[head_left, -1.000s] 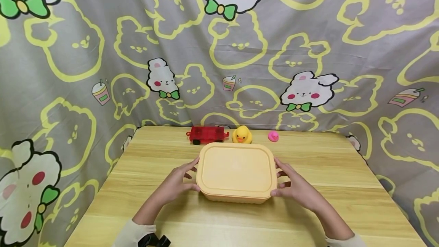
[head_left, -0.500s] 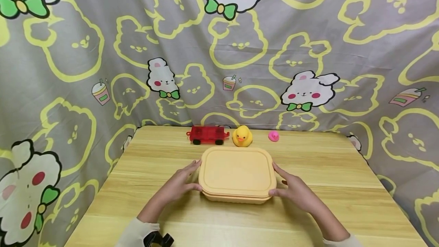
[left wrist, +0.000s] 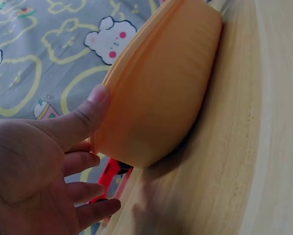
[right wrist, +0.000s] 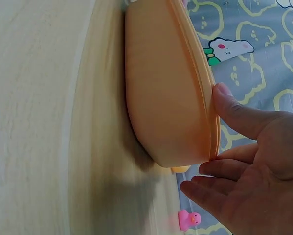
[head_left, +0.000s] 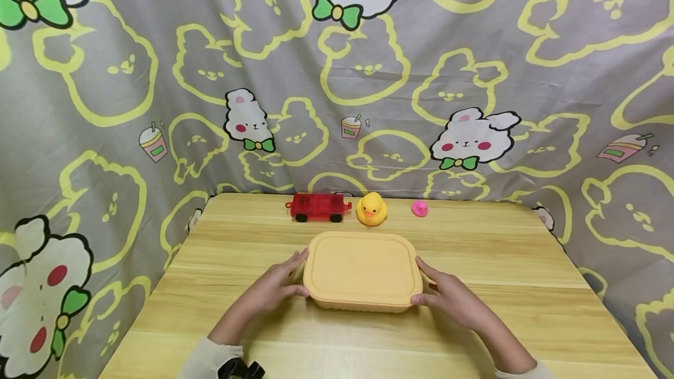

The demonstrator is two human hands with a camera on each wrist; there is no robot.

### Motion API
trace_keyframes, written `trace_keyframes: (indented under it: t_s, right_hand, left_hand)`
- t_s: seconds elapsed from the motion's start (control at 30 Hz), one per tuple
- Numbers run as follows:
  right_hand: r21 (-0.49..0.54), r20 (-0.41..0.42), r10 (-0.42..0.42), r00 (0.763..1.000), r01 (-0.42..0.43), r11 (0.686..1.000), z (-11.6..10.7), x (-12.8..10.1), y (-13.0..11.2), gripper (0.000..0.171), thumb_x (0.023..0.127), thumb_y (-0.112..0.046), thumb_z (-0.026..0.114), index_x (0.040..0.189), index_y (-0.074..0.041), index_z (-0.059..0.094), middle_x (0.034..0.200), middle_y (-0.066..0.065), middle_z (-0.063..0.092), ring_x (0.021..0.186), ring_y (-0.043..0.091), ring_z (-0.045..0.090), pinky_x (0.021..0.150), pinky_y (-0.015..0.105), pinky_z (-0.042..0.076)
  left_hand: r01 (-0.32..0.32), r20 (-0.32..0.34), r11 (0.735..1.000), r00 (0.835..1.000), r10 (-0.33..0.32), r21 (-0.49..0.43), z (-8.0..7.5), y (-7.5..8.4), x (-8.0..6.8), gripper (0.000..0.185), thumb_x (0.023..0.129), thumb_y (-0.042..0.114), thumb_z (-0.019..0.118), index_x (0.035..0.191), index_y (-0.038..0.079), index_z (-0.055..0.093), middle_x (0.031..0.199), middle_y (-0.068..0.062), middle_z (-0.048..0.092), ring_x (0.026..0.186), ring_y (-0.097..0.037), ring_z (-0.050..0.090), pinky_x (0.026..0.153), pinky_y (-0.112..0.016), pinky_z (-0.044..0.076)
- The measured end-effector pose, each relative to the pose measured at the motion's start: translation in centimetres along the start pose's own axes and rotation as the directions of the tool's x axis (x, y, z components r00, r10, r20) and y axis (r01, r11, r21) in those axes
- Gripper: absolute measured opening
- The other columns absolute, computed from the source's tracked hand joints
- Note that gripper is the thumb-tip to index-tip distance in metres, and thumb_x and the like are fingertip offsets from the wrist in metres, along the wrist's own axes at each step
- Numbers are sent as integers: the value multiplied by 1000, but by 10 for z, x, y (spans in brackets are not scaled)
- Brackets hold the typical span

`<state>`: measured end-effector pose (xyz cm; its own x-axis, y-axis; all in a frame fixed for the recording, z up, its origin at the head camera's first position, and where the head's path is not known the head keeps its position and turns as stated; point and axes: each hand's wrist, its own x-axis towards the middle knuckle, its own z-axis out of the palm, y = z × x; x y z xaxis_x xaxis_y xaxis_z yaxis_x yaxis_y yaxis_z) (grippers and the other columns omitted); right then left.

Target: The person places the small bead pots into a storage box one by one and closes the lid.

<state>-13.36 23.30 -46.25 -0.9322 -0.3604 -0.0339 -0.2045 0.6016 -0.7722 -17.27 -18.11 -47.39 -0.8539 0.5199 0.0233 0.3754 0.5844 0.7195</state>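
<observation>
A light orange lid (head_left: 363, 268) lies over a matching plastic box (head_left: 360, 307) at the middle of the table. At its left end, my left hand (head_left: 276, 287) holds the lid by the rim between thumb and forefinger. The other left fingers (left wrist: 97, 211) extend below the rim in the left wrist view, off the box. My right hand (head_left: 449, 294) grips the opposite end the same way, its thumb (right wrist: 223, 93) on the lid's edge. Whatever the box contains is hidden.
Along the back of the wooden table (head_left: 231, 233) stand a red toy wagon (head_left: 318, 208), a yellow rubber duck (head_left: 371, 209) and a small pink duck (head_left: 419, 209). A patterned curtain (head_left: 295, 75) hangs behind them. A black device (head_left: 241, 369) sits on my left wrist.
The lid has come down and slightly toward me, onto the box, with both hands still holding its ends. The yellow duck's base now shows fully behind it. The toys stay put.
</observation>
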Motion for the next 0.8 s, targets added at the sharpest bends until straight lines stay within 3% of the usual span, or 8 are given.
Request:
trace_keyframes:
  t_s: [0.4, 0.8]
  right_hand:
    - [58, 15, -11, 1000, 10, 998, 3, 0, 4, 95, 92, -37, 76, 160, 6, 25, 164, 26, 28, 148, 45, 33, 109, 52, 44]
    - [190, 19, 26, 999, -30, 981, 9, -3, 11, 99, 94, -35, 77, 163, 1, 17, 165, 26, 26, 146, 48, 37, 110, 48, 44]
  left_hand:
    - [-27, 29, 999, 999, 28, -43, 2, -6, -2, 90, 92, 27, 75, 160, -3, 26, 166, -22, 24, 153, -42, 24, 117, -54, 31]
    - [-2, 21, 998, 1000, 4, -65, -1, -5, -1, 93, 89, 31, 80, 161, 1, 30, 165, -22, 32, 149, -44, 34, 112, -58, 40]
